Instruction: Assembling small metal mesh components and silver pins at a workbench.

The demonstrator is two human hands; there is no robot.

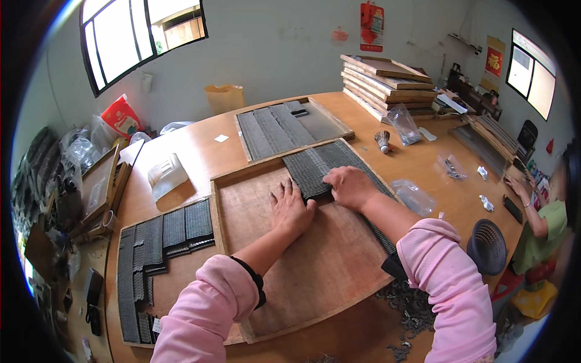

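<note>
Atop a tan table (212,158), your left hand (291,212) splays its fingers while your right hand (353,188) curls, pinch unclear, over dark ribbed strips (302,171), probably light, flexible, best edge-held, in a wooden tray (296,278).

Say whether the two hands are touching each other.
Apart: the head view shows dark strips in the gap between the left hand and the right hand.

Rough, ribbed matt strips (310,170), smooth dull wooden tray (324,260), glossy wood-look tabletop (209,163).
</note>
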